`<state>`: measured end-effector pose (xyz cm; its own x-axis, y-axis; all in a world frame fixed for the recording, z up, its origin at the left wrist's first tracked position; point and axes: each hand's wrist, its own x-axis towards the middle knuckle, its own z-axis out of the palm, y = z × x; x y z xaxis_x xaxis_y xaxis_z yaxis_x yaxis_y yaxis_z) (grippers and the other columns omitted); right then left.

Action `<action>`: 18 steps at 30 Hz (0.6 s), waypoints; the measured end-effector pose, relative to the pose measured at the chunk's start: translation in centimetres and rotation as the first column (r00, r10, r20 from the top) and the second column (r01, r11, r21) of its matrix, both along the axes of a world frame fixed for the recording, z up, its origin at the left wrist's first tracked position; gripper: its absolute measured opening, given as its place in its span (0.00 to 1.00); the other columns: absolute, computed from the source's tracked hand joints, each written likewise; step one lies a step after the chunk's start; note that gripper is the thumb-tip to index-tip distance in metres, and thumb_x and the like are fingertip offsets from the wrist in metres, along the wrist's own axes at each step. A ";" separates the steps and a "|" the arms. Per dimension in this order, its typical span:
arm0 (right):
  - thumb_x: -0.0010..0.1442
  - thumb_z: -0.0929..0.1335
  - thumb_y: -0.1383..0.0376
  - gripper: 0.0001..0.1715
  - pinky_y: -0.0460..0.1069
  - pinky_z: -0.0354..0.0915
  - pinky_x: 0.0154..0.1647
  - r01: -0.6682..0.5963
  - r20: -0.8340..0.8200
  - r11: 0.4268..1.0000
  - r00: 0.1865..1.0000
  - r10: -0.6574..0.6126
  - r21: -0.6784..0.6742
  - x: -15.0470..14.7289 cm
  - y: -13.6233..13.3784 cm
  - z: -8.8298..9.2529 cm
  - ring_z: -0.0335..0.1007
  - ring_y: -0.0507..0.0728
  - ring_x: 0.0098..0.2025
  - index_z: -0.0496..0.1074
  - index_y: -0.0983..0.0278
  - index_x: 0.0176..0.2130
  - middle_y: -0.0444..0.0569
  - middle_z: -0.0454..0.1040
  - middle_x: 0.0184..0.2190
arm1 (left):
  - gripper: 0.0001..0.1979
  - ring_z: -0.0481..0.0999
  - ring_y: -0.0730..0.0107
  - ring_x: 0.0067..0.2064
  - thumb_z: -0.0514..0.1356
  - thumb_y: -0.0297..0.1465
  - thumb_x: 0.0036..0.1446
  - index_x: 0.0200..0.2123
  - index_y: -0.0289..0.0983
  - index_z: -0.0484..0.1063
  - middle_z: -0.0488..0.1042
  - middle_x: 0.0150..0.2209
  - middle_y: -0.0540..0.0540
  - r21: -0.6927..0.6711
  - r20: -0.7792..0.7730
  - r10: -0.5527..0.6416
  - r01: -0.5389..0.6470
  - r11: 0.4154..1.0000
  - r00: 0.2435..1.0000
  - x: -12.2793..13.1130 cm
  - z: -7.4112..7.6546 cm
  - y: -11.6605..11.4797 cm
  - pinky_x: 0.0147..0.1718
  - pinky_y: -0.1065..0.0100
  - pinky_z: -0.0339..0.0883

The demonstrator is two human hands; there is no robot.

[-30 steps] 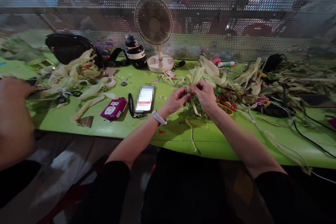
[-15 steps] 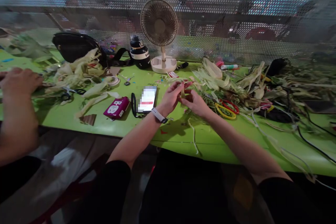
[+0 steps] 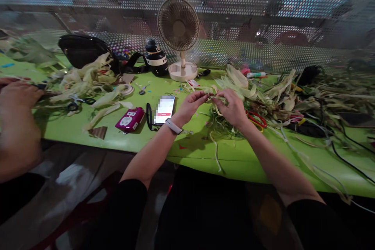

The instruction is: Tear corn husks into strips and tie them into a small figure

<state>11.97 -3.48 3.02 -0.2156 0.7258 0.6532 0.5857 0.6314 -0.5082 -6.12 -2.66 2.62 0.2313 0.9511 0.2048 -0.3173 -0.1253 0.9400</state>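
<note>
My left hand (image 3: 191,104), with a pale watch strap at the wrist, is closed in a pinch on a thin, pale green strip of corn husk (image 3: 210,93). My right hand (image 3: 233,106) pinches the same strip from the other side, back of the hand up. The fingertips of both hands nearly meet, and they cover much of the strip. Beneath my right hand lies a tangle of green fibres (image 3: 221,125). Red-handled scissors (image 3: 258,118) sit just right of that wrist, partly under husks. A white cord (image 3: 216,152) lies nearer the table edge.
Left of my hands are a phone (image 3: 164,110), a magenta case (image 3: 130,119) and dark-handled scissors (image 3: 76,103). A fan (image 3: 183,71) and bottle (image 3: 156,60) stand behind. Husks (image 3: 281,97) pile up at right. A co-worker's hand (image 3: 20,93) rests at far left.
My right hand has shifted right and turned palm-down, uncovering more green fibres and covering part of the yellow scissor handle. My left hand stays about where it was, still pinching.
</note>
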 end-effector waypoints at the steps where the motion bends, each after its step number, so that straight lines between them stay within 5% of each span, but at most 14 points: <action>1: 0.65 0.64 0.41 0.26 0.55 0.67 0.45 -0.032 -0.031 0.999 0.999 0.030 -0.043 0.0 0.1 0.0 0.73 0.61 0.42 0.73 0.60 0.36 0.52 0.78 0.37 | 0.09 0.76 0.71 0.44 0.72 0.34 0.51 0.35 0.38 0.80 0.81 0.38 0.48 0.002 0.004 -0.016 0.016 1.000 1.000 0.0 0.0 -0.1 0.53 0.66 0.68; 8: 0.58 0.70 0.42 0.25 0.53 0.68 0.40 -0.166 -0.224 0.958 0.968 0.113 -0.234 -0.4 0.0 0.2 0.73 0.57 0.35 0.71 0.61 0.34 0.48 0.78 0.33 | 0.09 0.76 0.75 0.38 0.71 0.33 0.51 0.35 0.38 0.78 0.77 0.36 0.51 -0.065 0.038 -0.055 0.057 0.996 0.998 -0.1 0.0 -0.4 0.40 0.69 0.71; 14: 0.52 0.73 0.39 0.30 0.53 0.73 0.31 -0.453 -0.477 0.783 0.848 0.231 -0.427 -0.7 0.1 0.4 0.74 0.55 0.27 0.70 0.61 0.35 0.45 0.76 0.28 | 0.14 0.75 0.74 0.38 0.73 0.36 0.49 0.37 0.37 0.79 0.78 0.37 0.50 -0.022 -0.002 -0.072 0.072 0.997 0.997 -0.2 0.0 -0.3 0.41 0.69 0.71; 18: 0.48 0.77 0.44 0.30 0.52 0.74 0.30 -0.486 -0.559 0.752 0.807 0.191 -0.445 -0.6 0.3 0.3 0.73 0.53 0.25 0.68 0.60 0.38 0.42 0.76 0.26 | 0.15 0.76 0.74 0.38 0.74 0.35 0.49 0.39 0.37 0.80 0.79 0.38 0.49 0.006 -0.016 -0.069 0.069 0.998 0.997 -0.2 0.1 -0.2 0.43 0.68 0.71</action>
